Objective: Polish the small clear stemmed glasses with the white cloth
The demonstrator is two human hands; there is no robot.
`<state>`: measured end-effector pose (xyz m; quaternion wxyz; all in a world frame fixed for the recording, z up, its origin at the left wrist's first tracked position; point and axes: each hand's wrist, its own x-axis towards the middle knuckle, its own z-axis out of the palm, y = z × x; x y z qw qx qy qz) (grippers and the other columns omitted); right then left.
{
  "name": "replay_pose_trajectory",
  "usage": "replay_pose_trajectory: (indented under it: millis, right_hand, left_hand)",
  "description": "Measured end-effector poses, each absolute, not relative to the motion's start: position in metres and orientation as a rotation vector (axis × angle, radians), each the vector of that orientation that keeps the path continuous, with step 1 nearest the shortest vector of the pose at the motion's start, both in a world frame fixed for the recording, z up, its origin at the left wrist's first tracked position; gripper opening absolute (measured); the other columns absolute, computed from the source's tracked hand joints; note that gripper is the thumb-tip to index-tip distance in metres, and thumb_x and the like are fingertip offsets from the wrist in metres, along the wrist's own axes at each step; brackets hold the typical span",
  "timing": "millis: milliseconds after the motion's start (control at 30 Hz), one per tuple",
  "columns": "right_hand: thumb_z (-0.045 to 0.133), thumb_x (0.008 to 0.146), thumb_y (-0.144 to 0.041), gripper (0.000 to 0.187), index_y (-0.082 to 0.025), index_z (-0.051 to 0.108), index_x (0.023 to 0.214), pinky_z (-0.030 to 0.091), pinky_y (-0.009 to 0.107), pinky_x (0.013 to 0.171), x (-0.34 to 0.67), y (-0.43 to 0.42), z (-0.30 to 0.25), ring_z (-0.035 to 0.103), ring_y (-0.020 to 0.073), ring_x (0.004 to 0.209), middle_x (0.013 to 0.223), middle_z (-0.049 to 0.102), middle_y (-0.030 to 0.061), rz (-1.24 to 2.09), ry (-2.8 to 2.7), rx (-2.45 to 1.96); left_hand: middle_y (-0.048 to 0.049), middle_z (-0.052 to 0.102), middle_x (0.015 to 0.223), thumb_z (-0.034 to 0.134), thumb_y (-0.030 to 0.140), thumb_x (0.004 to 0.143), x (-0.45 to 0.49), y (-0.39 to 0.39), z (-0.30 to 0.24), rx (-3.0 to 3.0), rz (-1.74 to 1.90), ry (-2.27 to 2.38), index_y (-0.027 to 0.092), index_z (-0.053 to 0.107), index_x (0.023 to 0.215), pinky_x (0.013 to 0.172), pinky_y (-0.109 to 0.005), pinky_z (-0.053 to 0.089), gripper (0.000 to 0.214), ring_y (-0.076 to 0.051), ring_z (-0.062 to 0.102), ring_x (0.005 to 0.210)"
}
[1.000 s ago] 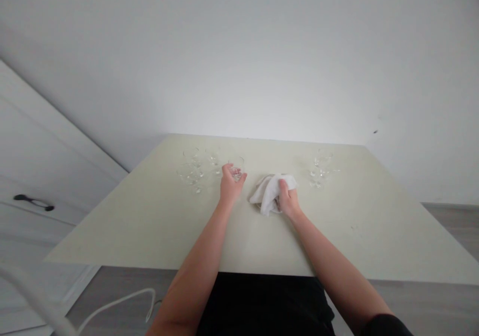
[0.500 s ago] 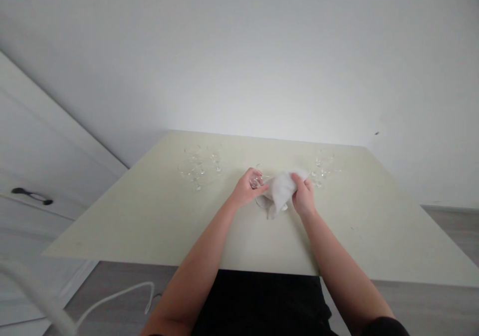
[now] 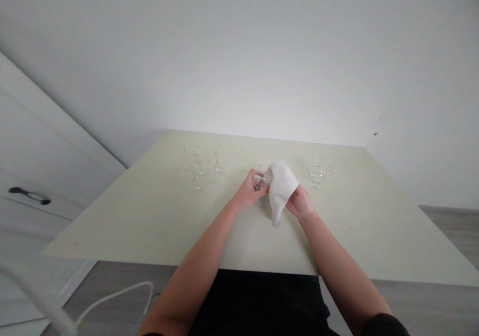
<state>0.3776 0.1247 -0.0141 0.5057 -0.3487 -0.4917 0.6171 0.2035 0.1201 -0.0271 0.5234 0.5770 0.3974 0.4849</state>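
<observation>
Over the middle of the table, my left hand (image 3: 250, 188) is closed around a clear glass (image 3: 264, 178), fingers and thumb wrapped about its side. A white cloth (image 3: 281, 182) lies against the right side of this glass and drapes downward to a point. My right hand (image 3: 300, 201) grips the cloth from behind and below, its fingers mostly covered by the fabric. Part of the glass is hidden by the cloth and my left fingers.
Several clear stemmed glasses (image 3: 194, 168) stand on the pale table (image 3: 149, 221) to the left. More clear glasses (image 3: 319, 168) are on the right. A white wall (image 3: 277, 76) rises behind, and a white cabinet with a dark handle (image 3: 30, 195) is at far left.
My right hand has turned and dropped lower, now under the cloth instead of pinching its top right. The cloth has shifted and hangs differently. My left hand stays on the glass.
</observation>
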Motion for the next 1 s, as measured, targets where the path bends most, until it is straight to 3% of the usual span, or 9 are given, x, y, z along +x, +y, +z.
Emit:
replay_pose_trajectory:
  millis: [100,267,433,633,800,1000]
  right_hand:
    - [0.077,0.067,-0.045,0.046,-0.026,0.064,0.107,0.053,0.036,0.078,0.368,0.125,-0.025,0.065,0.0234,0.088,0.097,0.071,0.0032,1.415,-1.28,-0.829]
    - [0.078,0.07,-0.033,0.039,-0.024,0.062,0.104,0.049,0.027,0.07,0.363,0.124,-0.032,0.058,0.0155,0.076,0.087,0.063,-0.0012,1.311,-1.337,-0.793]
    - [0.073,0.075,-0.039,0.035,-0.023,0.059,0.103,0.045,0.024,0.06,0.364,0.129,-0.037,0.052,0.0124,0.065,0.078,0.059,-0.0038,1.19,-1.071,-0.859]
    - [0.076,0.073,-0.043,0.036,-0.023,0.058,0.097,0.044,0.025,0.058,0.375,0.14,-0.041,0.052,0.0126,0.063,0.075,0.057,-0.0046,1.295,-1.012,-0.837]
    - [0.079,0.073,-0.04,0.036,-0.021,0.062,0.098,0.045,0.025,0.065,0.384,0.143,-0.038,0.055,0.0135,0.071,0.083,0.062,-0.0019,1.203,-1.201,-0.846]
    - [0.084,0.065,-0.039,0.044,-0.023,0.064,0.101,0.049,0.027,0.07,0.376,0.135,-0.042,0.061,0.0173,0.076,0.089,0.069,0.0007,1.374,-1.087,-0.751]
  left_hand:
    - [0.0054,0.059,0.074,0.076,0.049,0.075,0.204,0.118,-0.031,1.406,1.127,0.873,0.024,0.036,0.106,0.058,-0.021,0.041,0.057,-0.011,0.058,0.062]
    - [0.0012,0.06,0.082,0.061,0.044,0.088,0.202,0.115,-0.038,1.599,1.077,0.92,0.022,0.039,0.113,0.061,-0.024,0.043,0.04,-0.013,0.058,0.067]
    - [-0.0002,0.063,0.083,0.053,0.037,0.093,0.204,0.113,-0.032,2.015,0.937,1.244,0.022,0.039,0.132,0.066,-0.027,0.042,0.044,-0.017,0.06,0.072]
    - [-0.0002,0.064,0.078,0.053,0.035,0.093,0.201,0.111,-0.025,2.222,0.916,1.399,0.024,0.055,0.125,0.065,-0.028,0.039,0.034,-0.016,0.059,0.067]
    - [0.0048,0.055,0.061,0.061,0.038,0.086,0.199,0.111,-0.024,1.863,1.005,1.192,0.02,0.06,0.113,0.057,-0.024,0.038,0.032,-0.012,0.052,0.053]
    - [0.0092,0.044,0.051,0.071,0.048,0.077,0.203,0.111,-0.015,1.082,0.849,0.779,0.02,0.052,0.092,0.042,-0.02,0.034,0.037,-0.008,0.042,0.038]
